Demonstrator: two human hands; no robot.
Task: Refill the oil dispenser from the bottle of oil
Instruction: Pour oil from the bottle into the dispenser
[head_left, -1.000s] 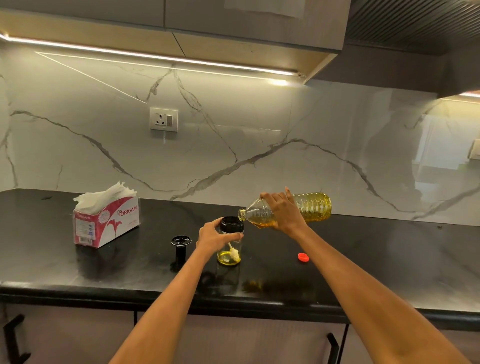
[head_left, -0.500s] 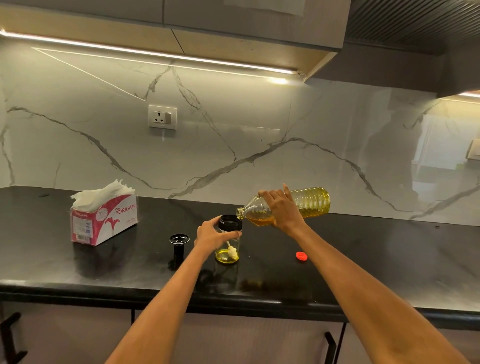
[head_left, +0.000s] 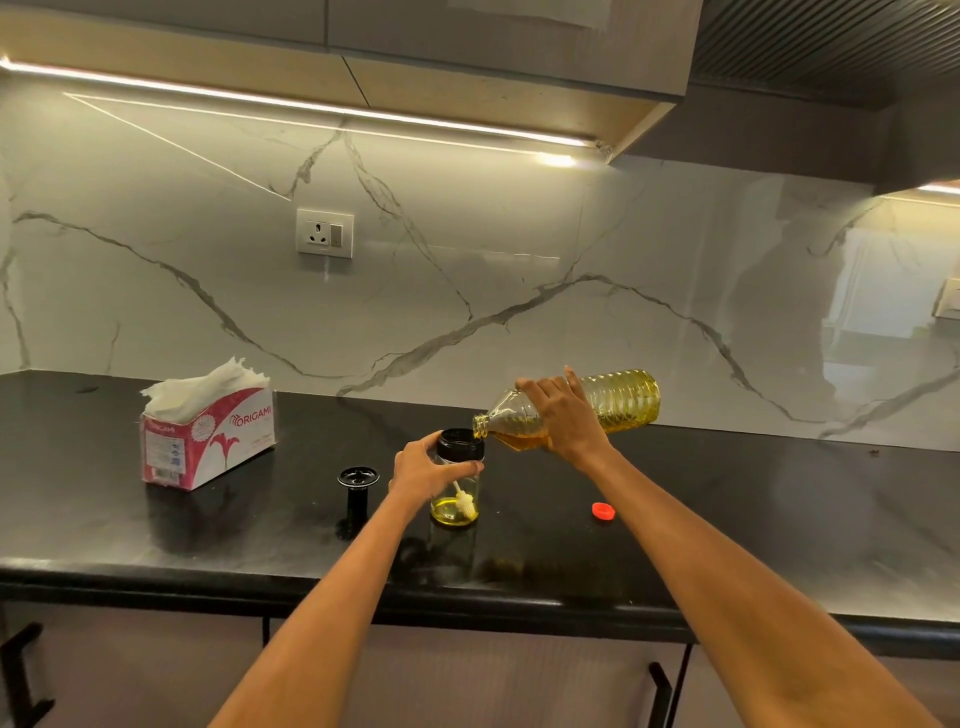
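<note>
A small clear glass oil dispenser (head_left: 457, 499) with a black collar stands open on the black counter, a thin layer of yellow oil and a white brush tip at its bottom. My left hand (head_left: 423, 470) grips its upper part. My right hand (head_left: 563, 418) holds a ribbed clear plastic oil bottle (head_left: 621, 400) tipped almost level, its open mouth right over the dispenser's rim. Yellow oil lies along the bottle's lower side up to the neck. The dispenser's black top (head_left: 357, 491) stands on the counter to the left.
A red bottle cap (head_left: 603, 511) lies on the black counter (head_left: 779, 519) to the right of the dispenser. A pink and white tissue box (head_left: 208, 436) sits at the left. A marble wall with a socket (head_left: 324, 233) is behind. Cabinet handles show below the counter edge.
The bottle's mouth has come slightly lower and closer to the dispenser's rim. My left hand stays on the dispenser.
</note>
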